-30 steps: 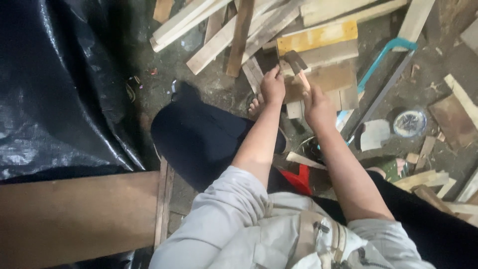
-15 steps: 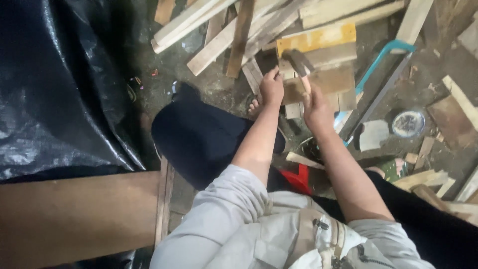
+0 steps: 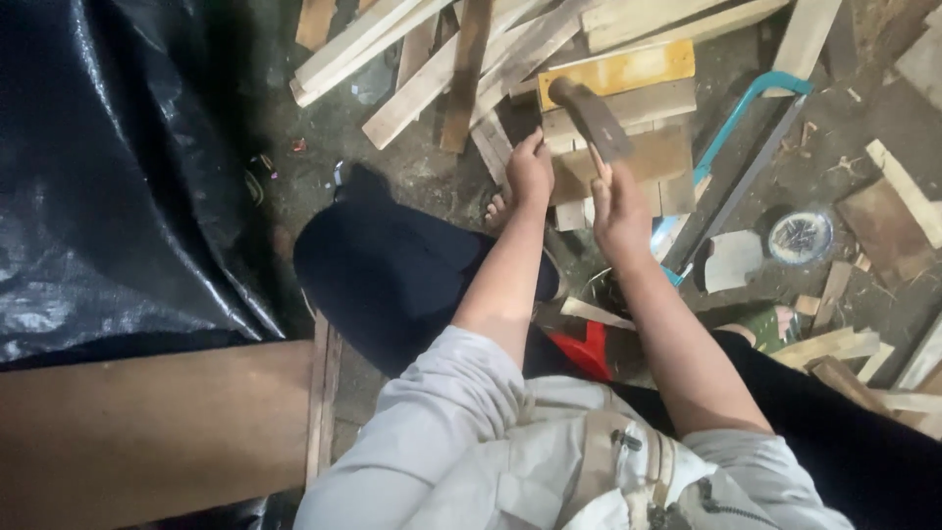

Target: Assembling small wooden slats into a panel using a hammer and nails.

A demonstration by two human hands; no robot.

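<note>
Hammer head motion-blurred; handle hidden in right hand; saw blade partly covered.

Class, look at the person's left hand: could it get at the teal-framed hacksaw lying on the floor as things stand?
Probably not easily. The left hand is pressed on the small wooden block, and the right hand with its dark hammer lies between it and the teal-framed hacksaw.

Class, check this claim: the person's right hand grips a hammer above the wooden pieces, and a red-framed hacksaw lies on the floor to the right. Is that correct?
Not quite. In the head view the right hand does grip the dark-headed hammer above the wooden pieces, but the hacksaw on the floor has a teal frame, not red.
</note>
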